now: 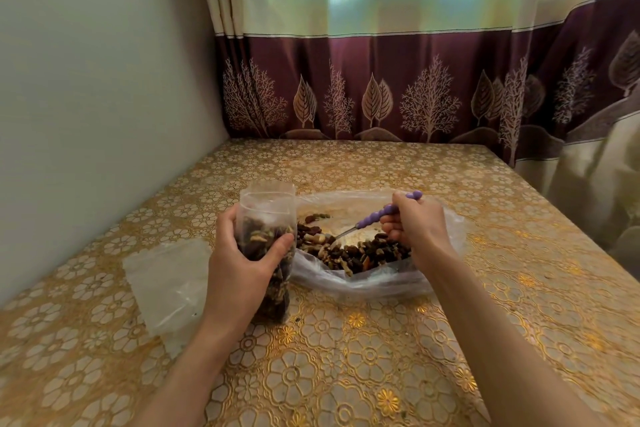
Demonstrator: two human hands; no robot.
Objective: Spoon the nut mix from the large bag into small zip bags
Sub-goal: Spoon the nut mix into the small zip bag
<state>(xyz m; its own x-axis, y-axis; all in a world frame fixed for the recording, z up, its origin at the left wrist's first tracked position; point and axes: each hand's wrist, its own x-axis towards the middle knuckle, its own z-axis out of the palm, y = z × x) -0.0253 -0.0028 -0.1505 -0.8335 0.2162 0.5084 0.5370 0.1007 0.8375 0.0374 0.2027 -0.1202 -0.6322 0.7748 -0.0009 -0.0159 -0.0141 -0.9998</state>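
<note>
My left hand (pixel 242 263) grips a small clear zip bag (pixel 266 215) standing upright on the table, its mouth open at the top and filled more than halfway with nut mix. To its right lies the large clear bag (pixel 374 279), spread open, with dark and pale nut mix (pixel 360 253) inside. My right hand (pixel 415 225) holds a spoon by its purple beaded handle (pixel 381 213). The metal spoon bowl (pixel 334 241) rests down in the nut mix.
Flat empty zip bags (pixel 166 284) lie on the table left of my left arm. The table has a gold floral cloth (pixel 346 357). A wall stands at the left, and a curtain (pixel 381 87) hangs behind the table's far edge.
</note>
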